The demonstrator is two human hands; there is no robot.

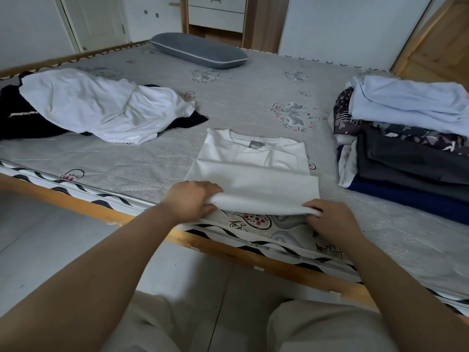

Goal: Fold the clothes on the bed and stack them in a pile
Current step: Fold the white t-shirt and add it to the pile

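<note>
A white T-shirt (pixel 253 161) lies flat near the bed's front edge, sleeves folded in, collar and tag facing away from me. My left hand (pixel 191 199) grips its bottom hem at the left corner. My right hand (pixel 330 219) pinches the hem at the right corner. The hem is lifted slightly off the mattress. A stack of folded clothes (pixel 411 148) sits at the right, pale blue on top, patterned and dark pieces below. An unfolded heap with a white garment (pixel 101 107) over a black garment (pixel 17 115) lies at the left.
A grey pillow (pixel 198 53) rests at the far side of the grey printed mattress (pixel 241 97). The wooden bed frame (pixel 101 212) runs along the front edge. Drawers and a door stand behind the bed.
</note>
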